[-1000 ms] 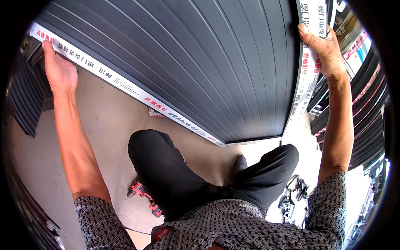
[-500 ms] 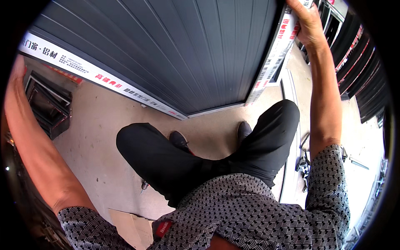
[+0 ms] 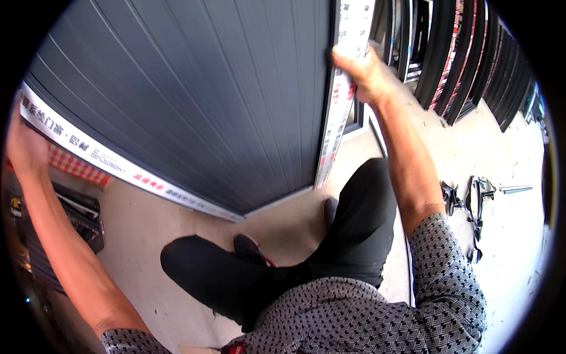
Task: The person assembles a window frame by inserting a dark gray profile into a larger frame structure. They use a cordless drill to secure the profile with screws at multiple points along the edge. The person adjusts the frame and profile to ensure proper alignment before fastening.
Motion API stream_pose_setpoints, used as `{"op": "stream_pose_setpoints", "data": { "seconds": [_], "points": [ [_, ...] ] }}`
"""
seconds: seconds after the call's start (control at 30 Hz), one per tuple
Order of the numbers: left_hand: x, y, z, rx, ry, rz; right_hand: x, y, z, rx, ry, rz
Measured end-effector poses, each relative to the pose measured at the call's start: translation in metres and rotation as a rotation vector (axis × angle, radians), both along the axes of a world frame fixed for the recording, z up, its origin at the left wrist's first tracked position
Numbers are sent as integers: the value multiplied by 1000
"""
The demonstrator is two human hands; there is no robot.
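Grey ribbed metal fills the upper half of the head view: a large ridged panel (image 3: 200, 100) held up on edge in front of the person, its two visible edges wrapped in white printed strips. It stands between the outstretched arms, its lower corner hanging just above the concrete floor (image 3: 141, 230) near the person's dark shoes (image 3: 250, 248).

The right hand (image 3: 362, 74) grips the panel's right-hand edge high up, fingers curled and pressed together around the white edge strip (image 3: 339, 106), thumb on the near side; that wrap looks meant to stop the sheet sliding or twisting. The left hand (image 3: 23, 147) sits at the far left rim of the view against the other strip (image 3: 100, 159); the picture is too bent and blurred there to tell how its fingers lie. Arms spread this wide suggest the panel is being balanced by its opposite edges.

Dark trousers and a patterned shirt show below. Black frames lean in a row at upper right (image 3: 466, 65), and small metal parts (image 3: 477, 194) lie on the floor to the right.
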State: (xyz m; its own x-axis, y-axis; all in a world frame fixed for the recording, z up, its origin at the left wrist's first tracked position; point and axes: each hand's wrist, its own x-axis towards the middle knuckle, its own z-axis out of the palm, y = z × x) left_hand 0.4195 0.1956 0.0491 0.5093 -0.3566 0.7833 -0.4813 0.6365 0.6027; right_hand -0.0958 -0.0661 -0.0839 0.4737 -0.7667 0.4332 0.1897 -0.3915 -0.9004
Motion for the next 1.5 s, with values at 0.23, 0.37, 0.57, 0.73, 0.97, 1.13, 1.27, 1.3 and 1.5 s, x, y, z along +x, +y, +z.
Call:
{"op": "stream_pose_setpoints", "data": {
  "seconds": [0.23,0.37,0.57,0.73,0.97,1.13,1.27,1.3,1.5],
  "points": [
    [-72,-39,-57,2,121,-46,-11,-15,-17,89,23,-87],
    [-70,-57,-94,213,380,-149,-2,-25,2,-32,164,-154],
    [-68,-59,-162,279,372,-306,6,-9,-2,-83,7,-273],
    [-93,-59,-184,307,392,-195,9,-9,-17,-80,12,-409],
    [-132,-62,-183,345,384,-151,15,-2,-31,-246,23,-585],
    [-125,-67,-194,341,400,-96,20,-3,-36,-288,108,-713],
    [-129,-66,-191,328,388,-85,15,-7,-37,-221,138,-681],
    [-131,-67,-190,318,388,-80,14,-6,-36,-212,136,-675],
    [-134,-64,-182,319,373,-124,19,6,-21,-189,195,-721]
  ]
}}
